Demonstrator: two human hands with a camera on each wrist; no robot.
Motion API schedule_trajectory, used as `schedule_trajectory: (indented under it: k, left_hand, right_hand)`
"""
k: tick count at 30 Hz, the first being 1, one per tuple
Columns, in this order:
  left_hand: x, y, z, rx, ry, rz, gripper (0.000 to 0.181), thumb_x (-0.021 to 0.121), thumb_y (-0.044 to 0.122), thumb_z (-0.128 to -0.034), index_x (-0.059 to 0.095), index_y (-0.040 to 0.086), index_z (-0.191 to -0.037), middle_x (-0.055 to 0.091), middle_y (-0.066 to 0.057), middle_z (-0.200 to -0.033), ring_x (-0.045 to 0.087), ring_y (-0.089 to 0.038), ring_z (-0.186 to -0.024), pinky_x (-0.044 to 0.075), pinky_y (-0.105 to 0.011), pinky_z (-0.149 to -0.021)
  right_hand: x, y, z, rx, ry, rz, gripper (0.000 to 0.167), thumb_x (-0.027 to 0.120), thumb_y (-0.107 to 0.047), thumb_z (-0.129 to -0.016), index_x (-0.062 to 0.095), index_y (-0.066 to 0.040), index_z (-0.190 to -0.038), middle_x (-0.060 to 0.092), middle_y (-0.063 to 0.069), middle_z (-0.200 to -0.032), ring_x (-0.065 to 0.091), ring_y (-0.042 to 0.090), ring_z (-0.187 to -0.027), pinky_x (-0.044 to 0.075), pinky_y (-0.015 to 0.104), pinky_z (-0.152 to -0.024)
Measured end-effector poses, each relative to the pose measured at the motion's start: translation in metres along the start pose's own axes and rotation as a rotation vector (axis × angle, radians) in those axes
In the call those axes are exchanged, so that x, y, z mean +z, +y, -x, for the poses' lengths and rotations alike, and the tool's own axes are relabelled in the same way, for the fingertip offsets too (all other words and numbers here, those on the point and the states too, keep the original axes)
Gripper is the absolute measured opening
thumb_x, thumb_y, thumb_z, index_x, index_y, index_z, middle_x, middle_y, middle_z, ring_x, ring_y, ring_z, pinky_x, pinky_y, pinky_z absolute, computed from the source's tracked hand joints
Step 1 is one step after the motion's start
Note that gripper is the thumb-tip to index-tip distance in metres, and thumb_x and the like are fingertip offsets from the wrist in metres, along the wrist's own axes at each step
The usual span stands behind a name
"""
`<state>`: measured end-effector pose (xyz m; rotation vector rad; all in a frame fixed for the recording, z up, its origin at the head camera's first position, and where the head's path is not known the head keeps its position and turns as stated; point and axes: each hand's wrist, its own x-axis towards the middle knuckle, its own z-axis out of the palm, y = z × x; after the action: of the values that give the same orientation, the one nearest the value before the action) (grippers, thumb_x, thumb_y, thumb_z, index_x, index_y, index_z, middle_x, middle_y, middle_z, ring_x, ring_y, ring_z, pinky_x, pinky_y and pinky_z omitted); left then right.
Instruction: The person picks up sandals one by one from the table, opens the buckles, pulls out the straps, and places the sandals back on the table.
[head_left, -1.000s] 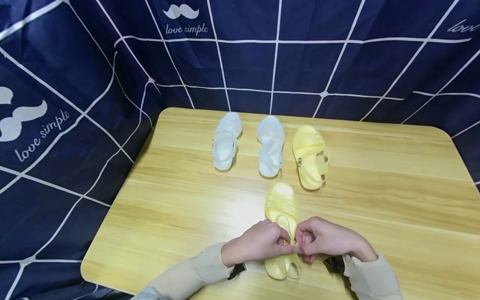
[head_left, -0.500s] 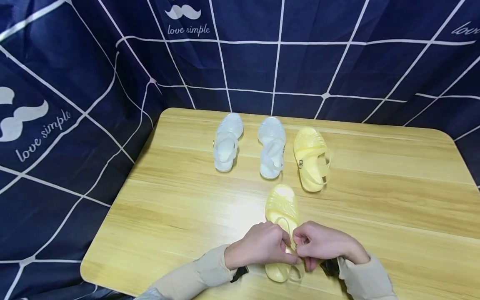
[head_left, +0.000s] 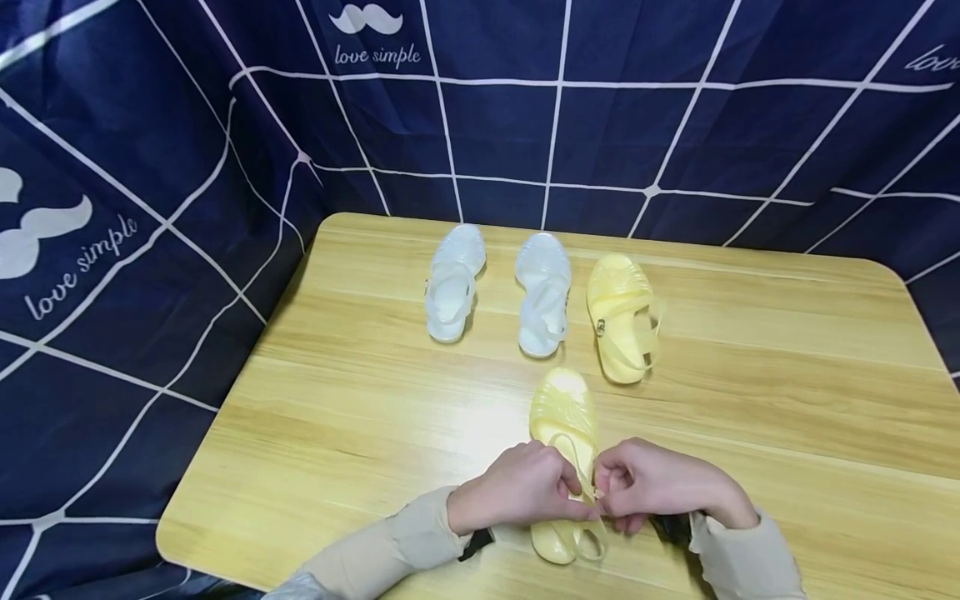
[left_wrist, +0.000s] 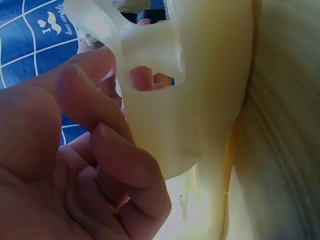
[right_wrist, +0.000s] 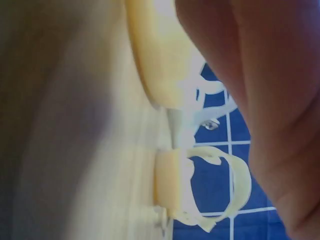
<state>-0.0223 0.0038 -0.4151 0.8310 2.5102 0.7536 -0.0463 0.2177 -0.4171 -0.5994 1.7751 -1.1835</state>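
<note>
A yellow jelly sandal (head_left: 562, 404) lies sole down near the front of the table, toe pointing away. My left hand (head_left: 517, 489) reaches over it from the left and pinches its thin strap beside the sandal's right edge. From the other side, my right hand (head_left: 663, 482) pinches the strap end close to the left fingertips. What lies between the fingertips is mostly hidden. Up close in the left wrist view, curled fingers (left_wrist: 132, 165) lie against the sandal's pale side wall (left_wrist: 155, 120). The right wrist view shows my right hand (right_wrist: 280, 100) beside the same sandal (right_wrist: 160, 55).
The other yellow sandal (head_left: 618, 287) stands farther back on the right, a metal buckle on its left side. Two whitish translucent sandals (head_left: 459, 250) stand left of it near the back edge. The wooden table (head_left: 337, 375) meets dark blue curtains (head_left: 495, 125) with white lines.
My right hand shifted slightly left toward the left fingertips, then back right. The left hand dipped slightly but kept its pinch. All the sandals stayed in place.
</note>
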Motion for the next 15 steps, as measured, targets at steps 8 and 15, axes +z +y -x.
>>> schedule_trajectory:
  k: [8,15]
  left_hand:
    - [0.0005,-0.0013,-0.0006,0.005,-0.011,0.047,0.025,0.074,0.048,-0.0803,0.075,0.023,-0.079,0.054,0.021,-0.053,0.043,0.012,-0.049,0.036,-0.009,-0.049]
    - [0.0011,-0.0006,0.0011,0.064,0.043,-0.004,0.037,0.070,0.050,-0.0825,0.060,0.024,-0.058,0.043,0.019,-0.046,0.034,0.010,-0.042,0.031,-0.012,-0.041]
  right_hand:
    - [-0.0037,0.0019,0.0018,-0.071,-0.035,-0.059,0.011,0.066,-0.008,-0.088,0.061,0.000,-0.082,0.066,0.012,-0.064,0.069,0.014,-0.061,0.058,0.037,-0.055]
    - [0.0029,0.0023,-0.0067,-0.105,0.003,0.074,0.013,0.060,0.005,-0.079,0.051,-0.004,-0.074,0.059,-0.005,-0.058,0.066,0.008,-0.052,0.055,0.031,-0.048]
